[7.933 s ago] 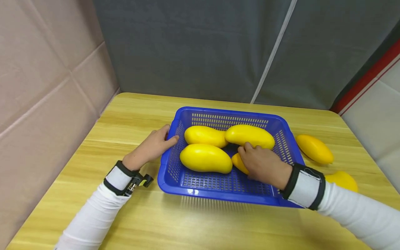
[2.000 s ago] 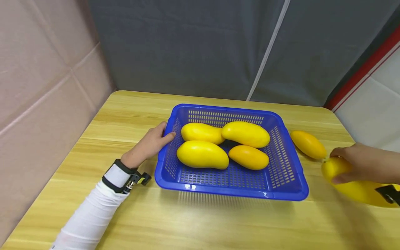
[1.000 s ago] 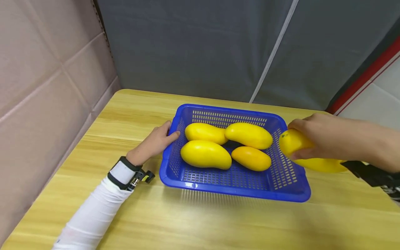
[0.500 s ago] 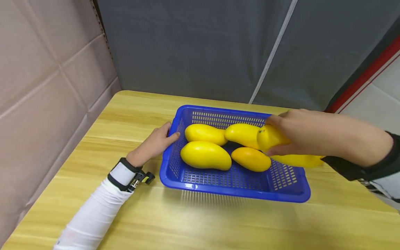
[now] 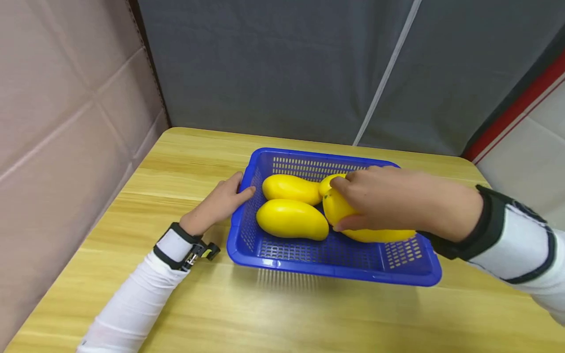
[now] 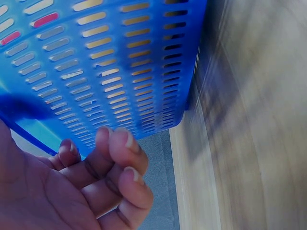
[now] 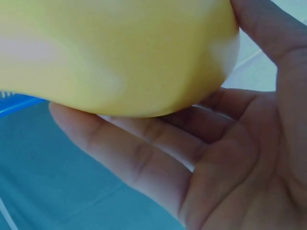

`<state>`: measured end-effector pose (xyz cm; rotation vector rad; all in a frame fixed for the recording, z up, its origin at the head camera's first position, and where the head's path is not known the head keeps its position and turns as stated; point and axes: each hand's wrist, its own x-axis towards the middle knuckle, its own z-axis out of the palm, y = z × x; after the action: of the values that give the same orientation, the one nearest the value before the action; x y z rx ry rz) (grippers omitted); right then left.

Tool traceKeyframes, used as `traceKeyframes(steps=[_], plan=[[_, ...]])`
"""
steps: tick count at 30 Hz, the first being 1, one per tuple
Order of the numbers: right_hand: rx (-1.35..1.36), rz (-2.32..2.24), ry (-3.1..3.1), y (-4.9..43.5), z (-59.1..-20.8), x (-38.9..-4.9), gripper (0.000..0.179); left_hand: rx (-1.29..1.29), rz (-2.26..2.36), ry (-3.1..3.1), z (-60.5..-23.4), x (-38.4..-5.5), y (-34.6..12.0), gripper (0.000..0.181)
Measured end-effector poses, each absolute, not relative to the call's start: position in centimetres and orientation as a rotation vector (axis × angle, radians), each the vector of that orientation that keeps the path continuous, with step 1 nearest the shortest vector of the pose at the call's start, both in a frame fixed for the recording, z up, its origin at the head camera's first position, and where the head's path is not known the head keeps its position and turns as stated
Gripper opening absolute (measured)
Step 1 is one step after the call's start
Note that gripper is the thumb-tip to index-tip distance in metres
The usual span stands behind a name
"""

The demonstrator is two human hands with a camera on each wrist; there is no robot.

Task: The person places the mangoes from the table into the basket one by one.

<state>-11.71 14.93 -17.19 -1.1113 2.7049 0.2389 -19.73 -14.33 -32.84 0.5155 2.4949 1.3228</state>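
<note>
A blue plastic basket (image 5: 326,277) with slotted walls stands on the table. My left hand (image 5: 216,208) grips its left rim, thumb over the edge; in the left wrist view the curled fingers are against the outside of the basket wall (image 6: 115,81). My right hand (image 5: 393,198) holds a large yellow mango (image 5: 379,236) over the basket's right half, fingers and thumb around one end, as the right wrist view also shows on the mango (image 7: 124,57). Inside lie a front-left mango (image 5: 291,219), a back-left mango (image 5: 290,189) and a partly covered back mango (image 5: 325,184). The smaller orange-yellow mango is hidden.
The wooden table (image 5: 282,318) extends around the basket. A grey curtain-like panel (image 5: 273,73) rises behind it, with a pale padded wall (image 5: 57,113) at left and a white, red-edged panel (image 5: 529,142) at right. My right forearm covers part of the table's right side.
My right hand picked up the large mango from the right of the table and carried it leftward over the basket. It let go of the smaller mango inside earlier. My left hand stayed on the rim.
</note>
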Motion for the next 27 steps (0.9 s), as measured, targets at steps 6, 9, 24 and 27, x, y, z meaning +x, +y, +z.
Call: traceKeyframes(steps=[6,9,24,27], plan=[[-1.196,0.249,2.714,13.5,-17.9,-11.6,0.048,0.528,1.328,2.497,-32.9,-19.7,-14.2,0.035],[-1.243,0.233,2.719,12.8,-18.5,-11.7,0.046,0.521,1.332,2.491,-32.8,-19.7,-14.3,0.035],[-1.318,0.134,2.677,10.4,-21.2,-12.0,0.061,0.524,1.332,2.489,-32.6,-19.5,-13.8,0.036],[-1.317,0.128,2.679,9.9,-21.8,-12.0,0.061,0.521,1.33,2.483,-32.5,-19.4,-13.7,0.036]])
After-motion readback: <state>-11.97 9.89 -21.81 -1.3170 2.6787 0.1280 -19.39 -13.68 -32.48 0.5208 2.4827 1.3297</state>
